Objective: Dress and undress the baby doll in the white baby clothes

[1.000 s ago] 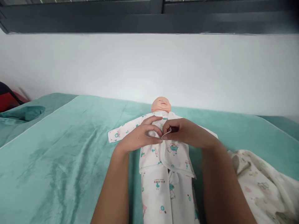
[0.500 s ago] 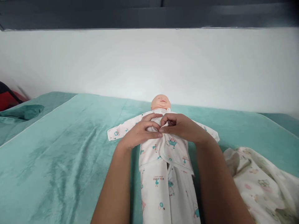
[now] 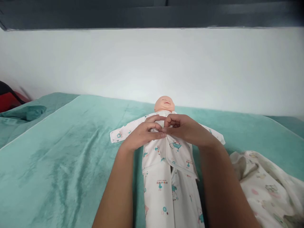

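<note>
A baby doll (image 3: 164, 104) lies on its back, its head toward the wall. It wears a white printed baby shirt (image 3: 177, 155) with long sleeves spread to both sides, and matching white trousers (image 3: 158, 199). Over the chest, my left hand (image 3: 144, 131) has its fingers bent and its thumb pressed on the shirt's front edge. My right hand (image 3: 182, 128) pinches the same front opening from the other side, thumb and fingertips together. Both sets of fingertips meet at the overlap and hide what fastening lies there. Below them the lower front flap hangs loosely over the trousers.
A green plush cover (image 3: 59, 152) spreads under the doll. On the right lies a crumpled white patterned cloth (image 3: 268, 186). A red and black item (image 3: 9, 98) shows at the far left. Behind stands a white wall (image 3: 152, 63) beneath a dark panel (image 3: 152, 15).
The right fingers have shifted slightly on the shirt front, and the front flap's edge lies straighter. Both hands stay at the chest. The view has moved a little.
</note>
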Demonstrator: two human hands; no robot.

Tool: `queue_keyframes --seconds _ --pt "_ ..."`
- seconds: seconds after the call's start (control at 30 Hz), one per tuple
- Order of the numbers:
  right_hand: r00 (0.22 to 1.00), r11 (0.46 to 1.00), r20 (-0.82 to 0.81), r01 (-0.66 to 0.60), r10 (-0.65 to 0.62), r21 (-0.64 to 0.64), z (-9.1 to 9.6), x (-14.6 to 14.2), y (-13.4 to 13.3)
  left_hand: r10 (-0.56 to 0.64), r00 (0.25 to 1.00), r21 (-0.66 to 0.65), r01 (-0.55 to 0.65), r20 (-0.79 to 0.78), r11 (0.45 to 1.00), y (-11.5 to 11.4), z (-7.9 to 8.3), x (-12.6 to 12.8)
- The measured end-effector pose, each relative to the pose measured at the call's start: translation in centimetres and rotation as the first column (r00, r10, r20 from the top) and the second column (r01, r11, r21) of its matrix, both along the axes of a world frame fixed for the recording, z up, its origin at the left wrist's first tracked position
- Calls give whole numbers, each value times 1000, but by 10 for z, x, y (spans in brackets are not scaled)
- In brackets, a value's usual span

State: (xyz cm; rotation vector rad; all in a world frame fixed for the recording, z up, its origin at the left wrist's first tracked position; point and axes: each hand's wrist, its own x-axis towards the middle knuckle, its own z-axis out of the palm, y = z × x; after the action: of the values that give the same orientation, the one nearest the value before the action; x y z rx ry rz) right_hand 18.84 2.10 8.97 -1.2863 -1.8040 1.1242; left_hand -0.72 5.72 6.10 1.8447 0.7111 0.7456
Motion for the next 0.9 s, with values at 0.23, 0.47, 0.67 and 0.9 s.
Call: queue_keyframes --seconds 0.23,0.47,0.67,0.9 --pt "988 1000 -152 7 -8 -12 -7 8 3 31 994 -47 -26 105 999 -2 -2 -1" --pt "941 974 -252 221 -225 -45 -17 3 14 220 961 -69 -211 166 975 0 -7 5" --pt "918 950 -295 301 -266 81 -21 -7 18 424 906 208 -414 -3 886 0 -14 17" --pt "873 965 -430 263 -228 23 -27 -2 19 607 790 99 -599 -89 795 7 -15 14"
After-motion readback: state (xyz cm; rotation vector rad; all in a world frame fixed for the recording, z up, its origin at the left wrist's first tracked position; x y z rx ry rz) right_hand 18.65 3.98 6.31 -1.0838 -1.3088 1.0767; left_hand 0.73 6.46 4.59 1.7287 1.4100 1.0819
